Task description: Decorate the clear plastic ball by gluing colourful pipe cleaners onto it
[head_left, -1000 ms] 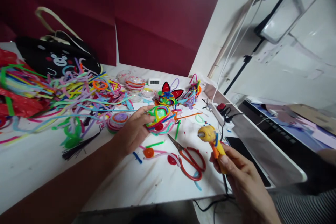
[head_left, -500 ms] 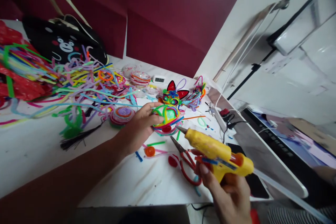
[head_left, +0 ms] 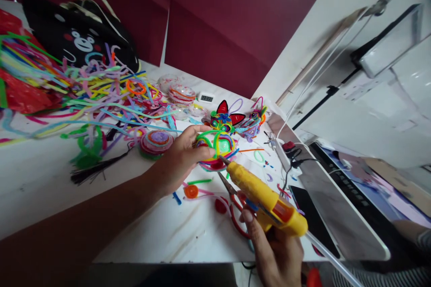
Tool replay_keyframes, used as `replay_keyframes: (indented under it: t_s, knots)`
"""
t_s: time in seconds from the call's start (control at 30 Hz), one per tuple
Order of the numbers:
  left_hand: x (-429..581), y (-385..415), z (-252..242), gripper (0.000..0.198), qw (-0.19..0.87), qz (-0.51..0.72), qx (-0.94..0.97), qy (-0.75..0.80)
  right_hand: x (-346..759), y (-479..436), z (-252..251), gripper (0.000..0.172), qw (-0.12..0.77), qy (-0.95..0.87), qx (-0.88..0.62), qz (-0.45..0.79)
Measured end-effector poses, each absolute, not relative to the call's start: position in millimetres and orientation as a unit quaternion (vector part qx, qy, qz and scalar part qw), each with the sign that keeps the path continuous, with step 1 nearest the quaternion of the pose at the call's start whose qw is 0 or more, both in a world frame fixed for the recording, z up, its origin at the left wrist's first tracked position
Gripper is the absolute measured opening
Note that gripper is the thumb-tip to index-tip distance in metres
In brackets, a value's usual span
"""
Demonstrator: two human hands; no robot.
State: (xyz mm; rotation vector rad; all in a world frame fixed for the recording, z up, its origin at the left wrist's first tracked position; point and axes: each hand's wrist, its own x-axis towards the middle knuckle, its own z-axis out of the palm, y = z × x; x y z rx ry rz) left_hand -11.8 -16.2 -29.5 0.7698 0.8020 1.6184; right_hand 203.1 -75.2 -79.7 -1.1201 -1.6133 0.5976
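Observation:
My left hand is closed around a colourful pipe-cleaner craft ball, thumb on its near side. Green, yellow, blue and red strands cover the ball. My right hand grips a yellow hot glue gun by its handle, a clear glue stick trailing from the back. The gun's metal nozzle is at the ball's lower front; whether it touches cannot be made out. Below the gun lie red-handled scissors, partly hidden. An orange coil and a dark red coil rest on the white table nearby.
Loose pipe cleaners pile up at the left before a black bag. A finished-looking cat-eared piece stands behind the ball. A small digital clock, a power strip and a black phone-like slab are also there.
My right hand has brought the glue gun left and its nozzle onto or close to the ball's front. The ball has turned slightly in my left hand, and the view has shifted a little.

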Motion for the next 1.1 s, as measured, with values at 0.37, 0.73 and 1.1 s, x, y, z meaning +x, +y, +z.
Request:
replay_keyframes:
  t_s: [0.37,0.73,1.1]
  knots:
    - [-11,-15,-32,0.054,0.521,0.688,0.348,0.365,208,-66,-77,0.027,0.477,-0.696,-0.479,0.243]
    - [-13,-5,-22,0.053,0.469,0.728,0.345,0.363,217,-31,-60,0.037,0.453,-0.705,-0.428,0.338]
    - [-13,22,25,0.055,0.433,0.709,0.431,0.353,224,11,-59,0.028,0.483,-0.743,-0.364,0.285]
